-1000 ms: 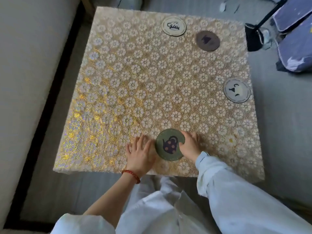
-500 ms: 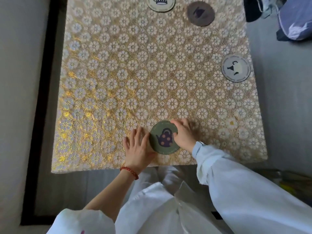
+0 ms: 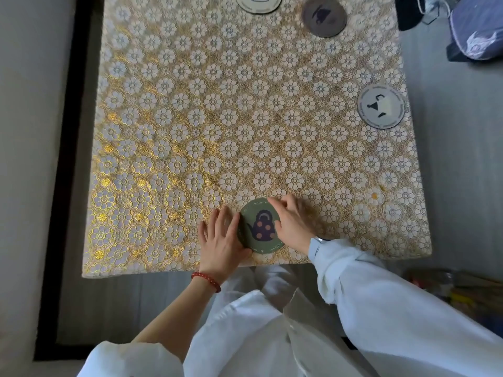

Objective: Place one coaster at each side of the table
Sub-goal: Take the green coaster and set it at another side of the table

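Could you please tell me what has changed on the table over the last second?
Little on the table itself. The right hand shifted its fingers from the green teapot coaster's side up over its far edge; the left hand stayed flat against its left edge. The coaster stayed at the near edge, and the cream, brown and grey coasters kept their places; only the camera tilted down.

I'm at home, it seems: a low table (image 3: 168, 110) under flowered gold lace, grey floor (image 3: 451, 164), cushion (image 3: 479, 25) nearby.
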Demonstrator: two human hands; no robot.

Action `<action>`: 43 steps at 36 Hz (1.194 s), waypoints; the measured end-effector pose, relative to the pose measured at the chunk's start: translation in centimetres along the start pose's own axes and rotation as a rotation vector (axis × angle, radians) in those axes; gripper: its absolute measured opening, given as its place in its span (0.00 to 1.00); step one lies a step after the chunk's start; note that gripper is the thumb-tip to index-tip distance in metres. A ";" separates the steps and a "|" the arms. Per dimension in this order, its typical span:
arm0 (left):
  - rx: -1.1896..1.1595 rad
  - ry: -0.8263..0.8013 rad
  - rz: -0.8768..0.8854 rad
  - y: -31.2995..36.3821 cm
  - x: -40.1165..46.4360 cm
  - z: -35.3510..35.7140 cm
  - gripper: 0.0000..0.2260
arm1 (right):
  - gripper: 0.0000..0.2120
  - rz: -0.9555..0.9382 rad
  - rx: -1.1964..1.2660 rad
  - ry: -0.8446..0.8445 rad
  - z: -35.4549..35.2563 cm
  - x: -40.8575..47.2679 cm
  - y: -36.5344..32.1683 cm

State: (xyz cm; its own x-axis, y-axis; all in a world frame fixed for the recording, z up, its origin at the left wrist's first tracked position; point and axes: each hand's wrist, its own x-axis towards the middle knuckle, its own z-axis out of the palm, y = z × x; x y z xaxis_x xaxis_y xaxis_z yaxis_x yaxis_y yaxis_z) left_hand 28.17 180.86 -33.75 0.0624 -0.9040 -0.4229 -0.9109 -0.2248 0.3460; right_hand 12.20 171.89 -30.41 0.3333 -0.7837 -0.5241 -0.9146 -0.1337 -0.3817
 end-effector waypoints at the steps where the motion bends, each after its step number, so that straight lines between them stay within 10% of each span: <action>1: -0.003 0.003 0.004 -0.1 0.0 0.0 0.41 | 0.28 -0.005 -0.010 -0.004 0.0 -0.1 0.1; 43: 0.003 0.029 -0.028 0.2 -1.6 0.6 0.39 | 0.28 -0.141 -0.054 0.008 0.9 -0.9 1.0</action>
State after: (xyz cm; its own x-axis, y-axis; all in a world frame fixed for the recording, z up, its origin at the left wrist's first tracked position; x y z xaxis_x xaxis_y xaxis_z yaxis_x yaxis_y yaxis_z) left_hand 27.62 182.43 -33.49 0.0999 -0.9075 -0.4081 -0.9100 -0.2492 0.3314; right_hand 11.24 172.96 -30.97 0.4577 -0.7597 -0.4619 -0.8699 -0.2753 -0.4092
